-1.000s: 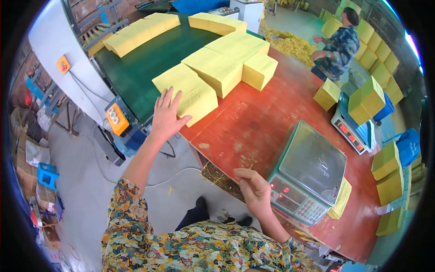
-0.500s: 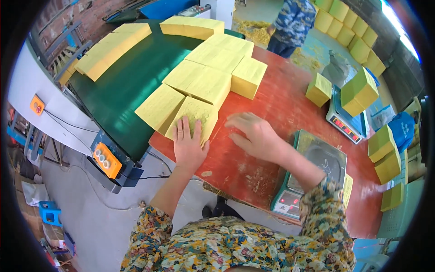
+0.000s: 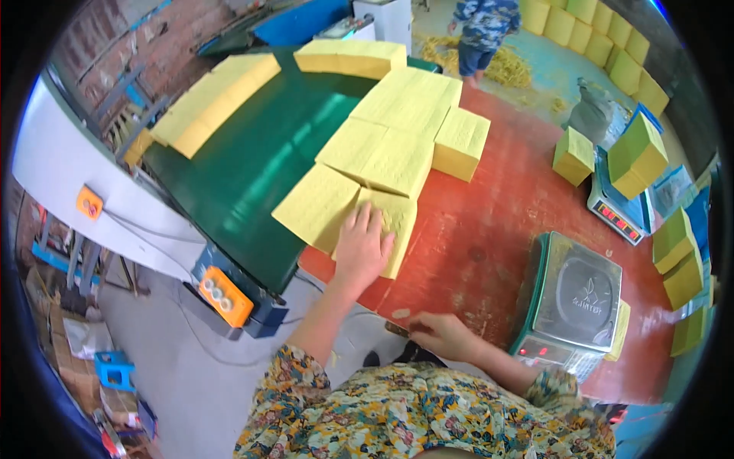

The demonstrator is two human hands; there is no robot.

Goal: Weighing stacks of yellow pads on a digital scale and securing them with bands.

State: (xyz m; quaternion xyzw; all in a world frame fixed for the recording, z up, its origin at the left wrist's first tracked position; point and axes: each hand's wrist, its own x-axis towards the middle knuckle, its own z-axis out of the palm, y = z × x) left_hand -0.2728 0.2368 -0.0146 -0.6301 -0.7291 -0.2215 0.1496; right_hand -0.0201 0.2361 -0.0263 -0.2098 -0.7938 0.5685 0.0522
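My left hand (image 3: pixel 362 249) lies with its fingers stretched out on the near end of a yellow paper block (image 3: pixel 399 226). This block is at the near right corner of a group of similar blocks, touching a second yellow block (image 3: pixel 317 205) on its left. My right hand (image 3: pixel 445 336) is over the near edge of the red table (image 3: pixel 459 260), its fingers loosely bent and apart, with nothing visible in them. To its right stands a digital scale (image 3: pixel 582 294) with a bare metal pan and a lit red display.
A green conveyor belt (image 3: pixel 252 176) runs along the left, carrying rows of yellow blocks (image 3: pixel 218 103). An orange button box (image 3: pixel 225 297) sits at its near end. Another scale (image 3: pixel 615 210) at the right bears a yellow block. A person in blue camouflage (image 3: pixel 483 34) stands beyond the table.
My right hand has drawn back from beside the blocks to the table's near edge. My left hand stays on the same block. The view has shifted, and the other person has moved farther off.
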